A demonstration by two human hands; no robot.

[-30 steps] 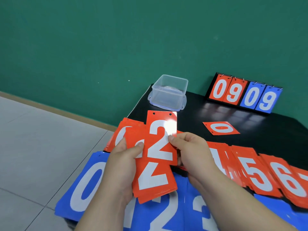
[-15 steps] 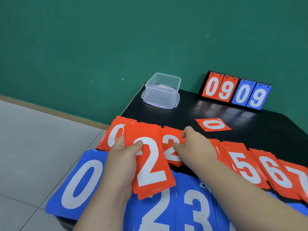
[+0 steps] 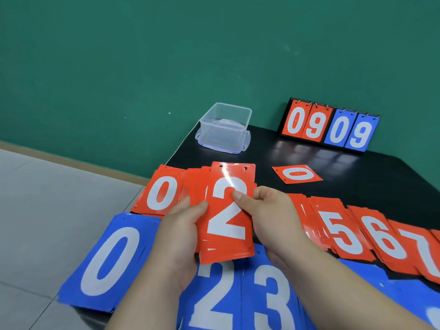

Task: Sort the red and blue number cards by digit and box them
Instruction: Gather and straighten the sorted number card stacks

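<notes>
Two hands hold red 2 cards over a black table (image 3: 357, 186).
Three blue stacks show 0, 2, 3; the red stacks show 0, 5, 6, 7. One clear box (image 3: 225, 127), one scoreboard (image 3: 329, 126), one lone red 0 card (image 3: 297, 174). Left hand (image 3: 177, 236) and right hand (image 3: 273, 213): each grip closed on the red 2 cards (image 3: 226, 225).

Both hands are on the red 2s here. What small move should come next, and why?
Probably square the red 2 stack: the top card sits higher than those beneath, pinched by the right hand while the left hand holds the stack. The clear box looks empty.
</notes>
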